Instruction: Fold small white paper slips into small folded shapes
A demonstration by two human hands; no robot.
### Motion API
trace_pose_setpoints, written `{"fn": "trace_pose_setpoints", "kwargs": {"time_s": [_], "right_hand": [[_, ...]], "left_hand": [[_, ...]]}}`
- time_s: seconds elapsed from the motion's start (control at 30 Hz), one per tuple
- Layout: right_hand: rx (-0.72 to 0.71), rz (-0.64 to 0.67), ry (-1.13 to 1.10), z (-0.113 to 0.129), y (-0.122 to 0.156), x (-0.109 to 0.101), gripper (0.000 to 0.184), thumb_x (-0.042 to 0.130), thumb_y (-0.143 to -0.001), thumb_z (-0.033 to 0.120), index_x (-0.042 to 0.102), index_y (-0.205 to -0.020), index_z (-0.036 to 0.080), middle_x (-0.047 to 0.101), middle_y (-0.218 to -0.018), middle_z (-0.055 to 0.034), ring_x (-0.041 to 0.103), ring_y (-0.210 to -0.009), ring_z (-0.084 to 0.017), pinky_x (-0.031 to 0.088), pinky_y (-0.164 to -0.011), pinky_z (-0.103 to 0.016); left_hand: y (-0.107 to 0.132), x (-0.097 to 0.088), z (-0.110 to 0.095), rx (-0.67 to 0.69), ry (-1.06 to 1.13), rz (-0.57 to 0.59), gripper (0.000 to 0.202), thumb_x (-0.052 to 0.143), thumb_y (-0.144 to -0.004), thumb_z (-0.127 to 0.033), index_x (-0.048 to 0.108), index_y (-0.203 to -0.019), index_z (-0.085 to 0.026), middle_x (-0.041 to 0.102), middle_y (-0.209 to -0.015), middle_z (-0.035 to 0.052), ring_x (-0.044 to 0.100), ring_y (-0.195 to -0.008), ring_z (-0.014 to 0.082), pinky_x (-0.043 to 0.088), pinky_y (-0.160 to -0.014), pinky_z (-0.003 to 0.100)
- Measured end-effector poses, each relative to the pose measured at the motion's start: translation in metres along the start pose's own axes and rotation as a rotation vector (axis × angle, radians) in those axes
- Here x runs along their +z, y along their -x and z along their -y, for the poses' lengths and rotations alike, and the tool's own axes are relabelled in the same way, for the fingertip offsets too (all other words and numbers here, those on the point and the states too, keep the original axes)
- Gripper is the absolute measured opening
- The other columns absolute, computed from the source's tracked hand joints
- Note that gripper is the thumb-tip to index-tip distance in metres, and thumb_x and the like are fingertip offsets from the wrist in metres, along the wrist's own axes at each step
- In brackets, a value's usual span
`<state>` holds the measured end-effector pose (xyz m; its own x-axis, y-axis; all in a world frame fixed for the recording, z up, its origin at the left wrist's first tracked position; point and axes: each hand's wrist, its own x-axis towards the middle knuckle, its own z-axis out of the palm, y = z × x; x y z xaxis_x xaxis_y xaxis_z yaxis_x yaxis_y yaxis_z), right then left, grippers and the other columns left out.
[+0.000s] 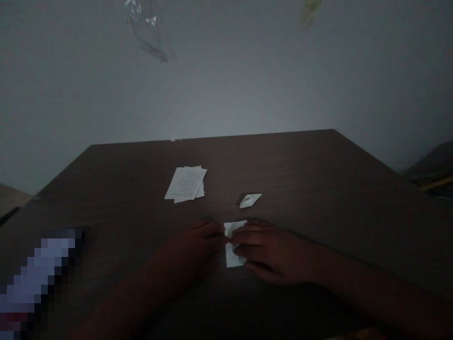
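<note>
A small folded white paper (pixel 232 245) with faint print lies on the dark wooden table (pixel 318 189) near me. My right hand (pixel 272 250) lies flat across its right side, fingers stretched out and pressing on it. From the left, my left hand (pixel 198 245) comes in with its fingertips touching the paper's left edge. The room is dim, and the left hand's fingers are partly hidden.
A short stack of printed paper slips (pixel 186 184) lies farther back at the centre. A small folded paper piece (pixel 250 200) rests just beyond my right hand. A pixelated object (pixel 35 278) sits at the lower left. A clear plastic bag (pixel 146 28) hangs on the wall.
</note>
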<state>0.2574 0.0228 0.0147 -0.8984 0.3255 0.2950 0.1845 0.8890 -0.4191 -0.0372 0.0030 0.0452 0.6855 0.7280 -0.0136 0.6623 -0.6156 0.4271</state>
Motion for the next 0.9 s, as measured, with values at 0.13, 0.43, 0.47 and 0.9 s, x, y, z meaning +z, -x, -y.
{"fn": "trace_pose_setpoints", "kwargs": {"time_s": [0.13, 0.43, 0.47, 0.9], "right_hand": [[0.01, 0.012, -0.014, 0.0, 0.0, 0.0, 0.027, 0.067, -0.112, 0.02, 0.08, -0.135, 0.014, 0.079, -0.155, -0.02, 0.073, -0.146, -0.033, 0.055, -0.133, -0.058], [-0.011, -0.008, -0.015, -0.004, 0.001, 0.005, 0.026, 0.068, -0.112, 0.02, 0.081, -0.133, 0.014, 0.082, -0.143, -0.0186, 0.075, -0.14, -0.031, 0.056, -0.132, -0.055], [-0.008, -0.017, -0.016, -0.004, 0.001, 0.006, 0.025, 0.068, -0.113, 0.021, 0.081, -0.132, 0.014, 0.083, -0.143, -0.0183, 0.075, -0.139, -0.031, 0.057, -0.131, -0.054], [-0.003, -0.035, 0.009, -0.004, 0.001, 0.006, 0.026, 0.066, -0.114, 0.022, 0.082, -0.134, 0.015, 0.083, -0.142, -0.018, 0.075, -0.139, -0.031, 0.057, -0.129, -0.053]], "left_hand": [[-0.004, 0.002, -0.002, -0.035, -0.045, 0.087, 0.038, 0.077, -0.101, -0.007, 0.085, -0.133, -0.026, 0.082, -0.135, 0.0071, 0.075, -0.127, 0.0318, 0.065, -0.112, 0.048], [-0.004, 0.006, 0.005, 0.012, -0.034, 0.025, 0.02, 0.08, -0.101, -0.01, 0.082, -0.117, -0.023, 0.083, -0.128, 0.0066, 0.077, -0.123, 0.0303, 0.066, -0.109, 0.047], [-0.003, 0.01, 0.007, 0.002, -0.034, 0.009, 0.022, 0.08, -0.102, -0.011, 0.082, -0.12, -0.023, 0.082, -0.131, 0.0064, 0.076, -0.125, 0.0305, 0.065, -0.11, 0.047], [-0.004, 0.015, 0.015, -0.013, 0.003, 0.015, 0.03, 0.074, -0.103, -0.005, 0.084, -0.122, -0.027, 0.082, -0.137, 0.004, 0.076, -0.127, 0.0285, 0.062, -0.112, 0.043]]}}
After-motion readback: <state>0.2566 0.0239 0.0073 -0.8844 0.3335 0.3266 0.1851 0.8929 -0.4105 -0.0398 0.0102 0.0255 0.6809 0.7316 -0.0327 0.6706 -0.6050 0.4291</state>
